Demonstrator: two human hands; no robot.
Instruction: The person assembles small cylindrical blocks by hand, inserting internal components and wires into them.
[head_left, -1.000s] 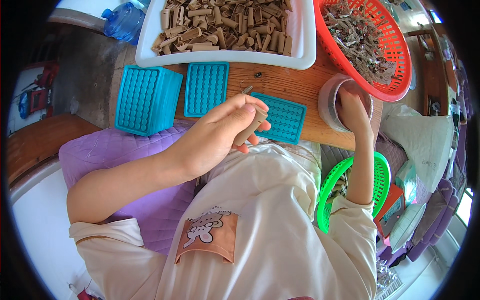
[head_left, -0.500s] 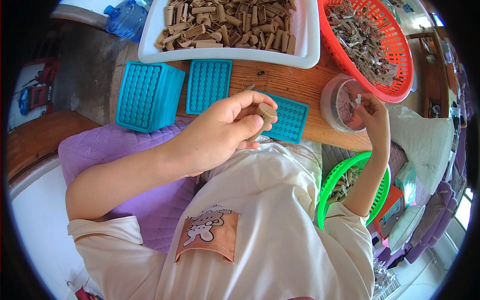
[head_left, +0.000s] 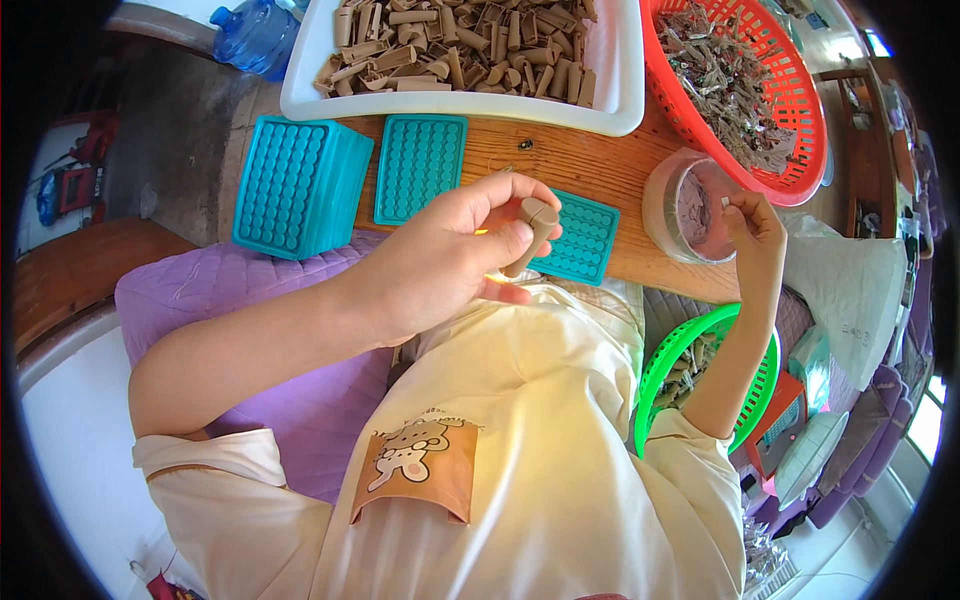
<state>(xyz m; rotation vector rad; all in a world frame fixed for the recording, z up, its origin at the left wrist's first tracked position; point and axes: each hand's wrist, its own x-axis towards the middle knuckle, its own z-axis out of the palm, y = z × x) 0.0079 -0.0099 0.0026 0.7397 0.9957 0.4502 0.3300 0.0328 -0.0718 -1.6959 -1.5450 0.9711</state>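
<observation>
Over my lap, my left hand (head_left: 430, 262) is closed round a short brown cylinder (head_left: 530, 240), held tilted with its slit round end up. Thumb and fingers grip its sides. Off to the right, my right hand (head_left: 758, 235) pinches a small white piece (head_left: 726, 203) between thumb and fingertips. That hand is beside the rim of a clear round tub (head_left: 655, 215) with pinkish-grey contents. A teal tray with rows of round bumps (head_left: 582, 240) lies just beyond my left hand, which partly covers it.
A white bin (head_left: 460, 106) of brown half-tubes stands at the back. Right of it is a red basket (head_left: 805, 110) of scraps; a green basket (head_left: 648, 390) sits low at right. Stacked teal trays (head_left: 300, 190) and another teal tray (head_left: 420, 170) are at left, near a blue water jug (head_left: 258, 40).
My right hand has drawn slightly away from the tub, still pinching the white piece. In my left hand the cylinder now shows more of its side. The shirt looks brighter.
</observation>
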